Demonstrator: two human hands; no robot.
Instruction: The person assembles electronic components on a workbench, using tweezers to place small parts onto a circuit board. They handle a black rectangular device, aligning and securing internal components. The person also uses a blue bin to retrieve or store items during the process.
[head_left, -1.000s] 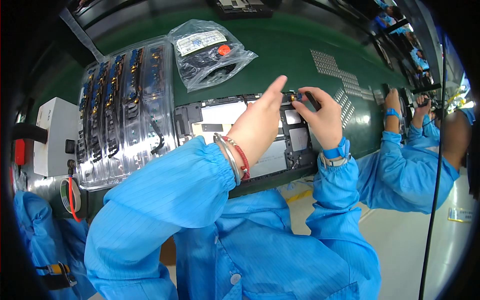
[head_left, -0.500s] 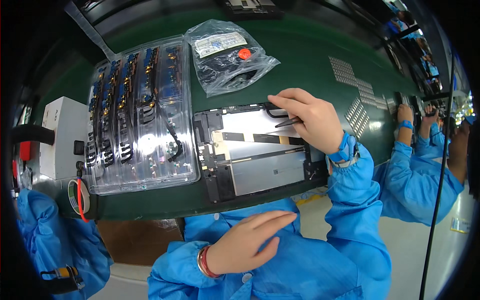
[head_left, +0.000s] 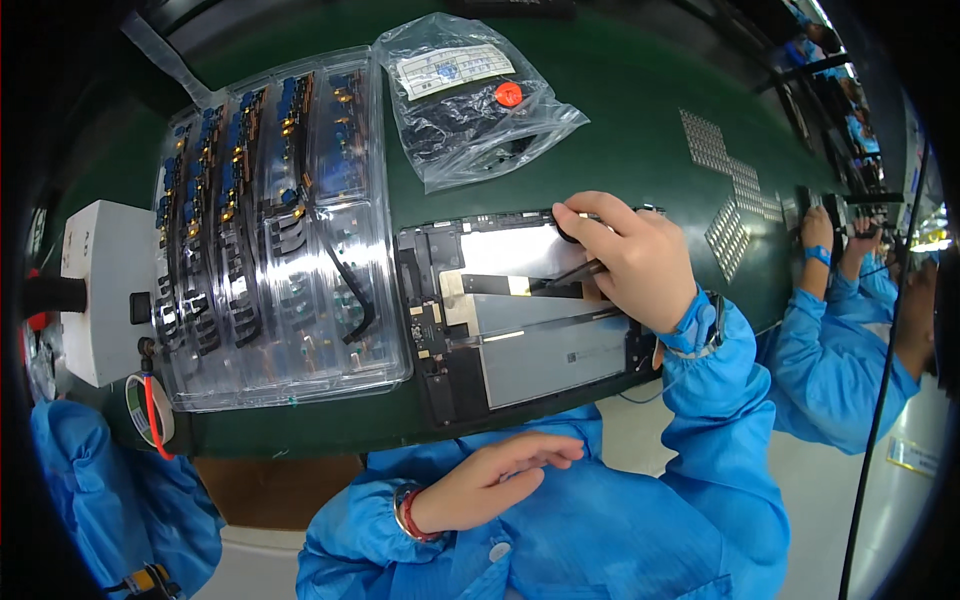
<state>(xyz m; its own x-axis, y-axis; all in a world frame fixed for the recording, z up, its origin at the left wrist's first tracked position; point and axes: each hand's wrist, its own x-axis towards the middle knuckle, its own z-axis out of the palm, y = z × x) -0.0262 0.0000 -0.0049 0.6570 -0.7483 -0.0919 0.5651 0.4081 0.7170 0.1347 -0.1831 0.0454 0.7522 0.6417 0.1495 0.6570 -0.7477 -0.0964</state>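
Note:
An opened tablet [head_left: 540,365] with silver panels and a black frame lies on the table before me. Over its upper right part, my right hand [head_left: 645,262] is closed round dark tweezers [head_left: 577,275], their tip pointing left over the tablet. Its thumb and forefinger are by the tablet's far edge, next to a small black piece partly hidden under them. My left hand [head_left: 490,485] is held in front of my body, off the table's near edge, with nothing in it and its fingers stretched out to the right.
Left of the tablet, a clear plastic tray [head_left: 385,250] carries several rows of flex cables. A clear bag [head_left: 460,130] of black parts lies beyond. Sheets of small metal pieces [head_left: 728,240] lie at right. A white box [head_left: 105,290] and tape roll [head_left: 140,410] are at far left. Co-workers sit both sides.
The view has shifted slightly. My right thumb and forefinger have come closer together at the tablet's far edge. My left hand has turned a little, still empty.

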